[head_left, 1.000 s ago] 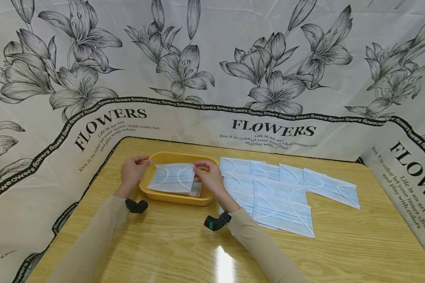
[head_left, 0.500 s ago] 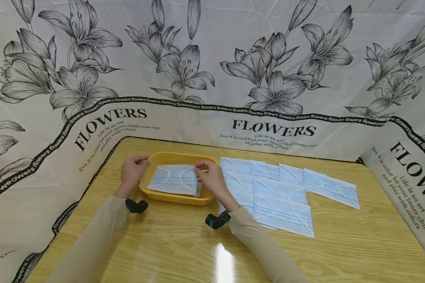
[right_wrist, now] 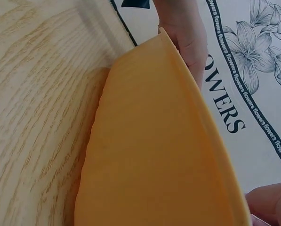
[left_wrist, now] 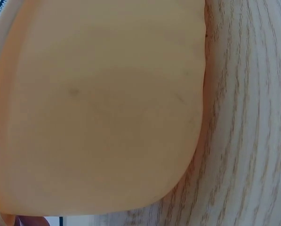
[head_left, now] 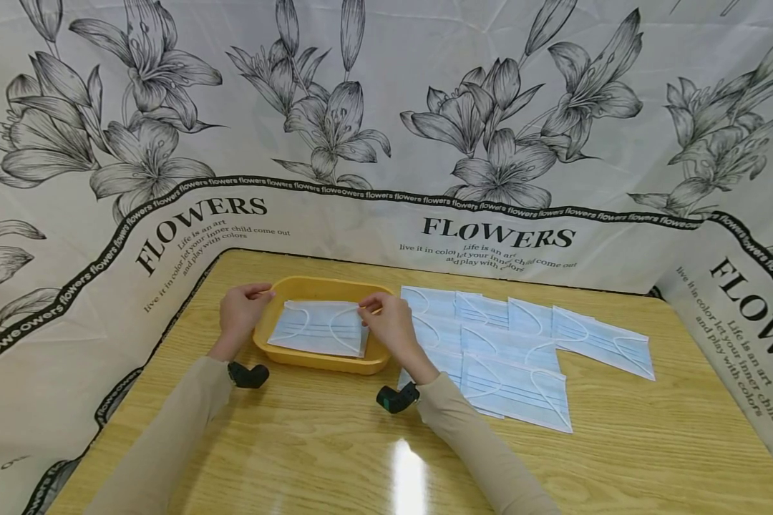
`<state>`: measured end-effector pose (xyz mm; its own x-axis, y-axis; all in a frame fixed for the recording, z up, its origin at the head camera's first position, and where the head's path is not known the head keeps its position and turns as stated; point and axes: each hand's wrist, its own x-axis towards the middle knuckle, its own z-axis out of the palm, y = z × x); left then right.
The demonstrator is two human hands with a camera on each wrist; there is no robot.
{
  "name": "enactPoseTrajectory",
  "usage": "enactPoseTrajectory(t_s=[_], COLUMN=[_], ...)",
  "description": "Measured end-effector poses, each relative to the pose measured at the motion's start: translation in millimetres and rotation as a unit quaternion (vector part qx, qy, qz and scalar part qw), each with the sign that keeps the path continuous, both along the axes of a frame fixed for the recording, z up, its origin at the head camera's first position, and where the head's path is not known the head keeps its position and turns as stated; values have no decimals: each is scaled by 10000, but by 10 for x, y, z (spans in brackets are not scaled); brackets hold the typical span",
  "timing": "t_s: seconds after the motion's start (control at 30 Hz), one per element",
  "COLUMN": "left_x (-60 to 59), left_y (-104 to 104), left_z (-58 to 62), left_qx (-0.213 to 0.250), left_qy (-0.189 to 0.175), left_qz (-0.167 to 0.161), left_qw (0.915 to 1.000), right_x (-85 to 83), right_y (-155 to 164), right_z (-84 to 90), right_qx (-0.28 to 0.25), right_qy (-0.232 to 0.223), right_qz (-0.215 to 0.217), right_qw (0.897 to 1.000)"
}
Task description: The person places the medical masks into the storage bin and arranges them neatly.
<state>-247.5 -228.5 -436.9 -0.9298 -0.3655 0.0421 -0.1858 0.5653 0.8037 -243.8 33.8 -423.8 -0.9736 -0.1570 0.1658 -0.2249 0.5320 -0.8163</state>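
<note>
A yellow plastic tub (head_left: 322, 363) stands on the table, with a pale blue face mask (head_left: 315, 329) lying flat inside it. My left hand (head_left: 241, 315) grips the tub's left rim from outside; in the right wrist view, this hand (right_wrist: 185, 37) shows at the tub's far end. With fingertips at the mask's upper right corner, my right hand (head_left: 389, 322) pinches it over the tub's right side. The tub's outer wall (left_wrist: 107, 117) fills most of the left wrist view. In the right wrist view, my right fingers (right_wrist: 272, 202) show at the lower right, beside the rim.
Several overlapping face masks (head_left: 515, 379) with white ear loops lie in rows right of the tub. The wooden table (head_left: 322, 450) ends at a white flower-printed cloth (head_left: 361, 222) at the back and sides. A black wrist camera (head_left: 396, 399) sits on my right wrist.
My right hand has drawn the mask's right side slightly rightward and down, so it lies flatter and covers the piece beneath. The left hand stays at the rim.
</note>
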Motion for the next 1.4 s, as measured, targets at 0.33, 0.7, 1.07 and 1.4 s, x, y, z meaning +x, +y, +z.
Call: enactPoseTrajectory(t_s=[0.33,0.7,1.07,1.4], left_x=[0,6,21,6], left_y=[-6,2,12,12], left_z=[-18,-19,-1,-1], left_qx=[-10,13,-13,-42], left_qy=[50,14,-15,19], left_qz=[-17,19,95,68], left_qw=[10000,10000,10000,10000], right_x=[-9,28,93,189], right_y=[1,8,84,221], right_z=[-30,-44,10,62], right_qx=[57,291,89,234], right_qy=[12,415,648,946], right_qz=[-28,-35,279,235], right_qw=[10000,9987,9975,9950])
